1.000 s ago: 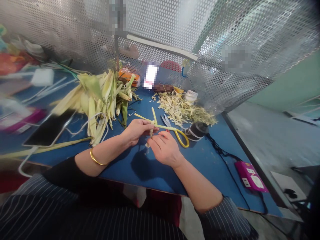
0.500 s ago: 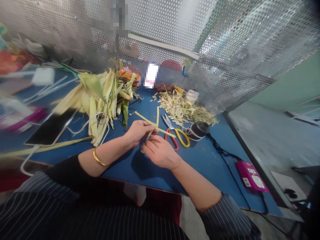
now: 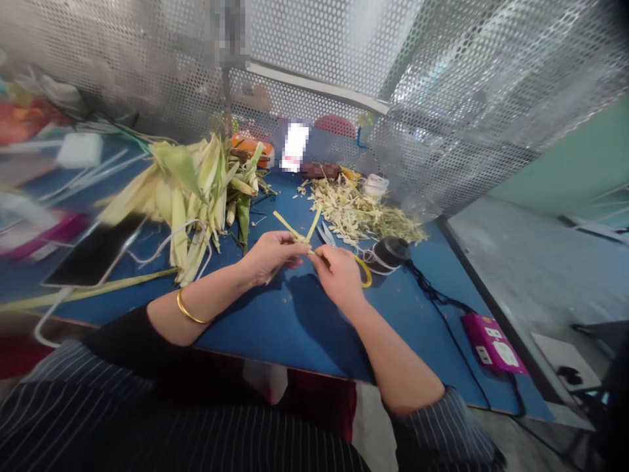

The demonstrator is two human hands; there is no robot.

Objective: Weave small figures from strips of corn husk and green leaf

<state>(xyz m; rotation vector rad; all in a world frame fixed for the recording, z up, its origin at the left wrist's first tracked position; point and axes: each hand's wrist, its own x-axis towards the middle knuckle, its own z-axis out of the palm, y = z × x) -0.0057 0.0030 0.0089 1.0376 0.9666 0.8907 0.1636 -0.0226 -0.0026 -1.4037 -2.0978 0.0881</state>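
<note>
Crossed, folded strips of pale green corn husk [image 3: 313, 227] are pinched between my two hands above the blue table. My left hand [image 3: 272, 257] has its thumb and fingers closed on the crossing, and one strip end hangs below its fingers. My right hand [image 3: 340, 270] pinches a strip end just to the right, close against the left thumb. Behind the right hand lie scissors [image 3: 327, 235]; their blades and part of a yellow handle show, while the rest is covered by the hand.
A pile of corn husks [image 3: 189, 190] lies on the left beside a black phone [image 3: 95, 252] with a white cable. Husk scraps [image 3: 354, 206] are heaped at the back right. A dark thread spool [image 3: 390, 254] and a magenta power strip [image 3: 494, 344] sit on the right. Perforated metal panels [image 3: 314, 52] stand behind.
My right hand has moved up and to the right, from under the strips to a strip end, now covering the scissors' red handle. The husk strips have turned slightly in my left hand.
</note>
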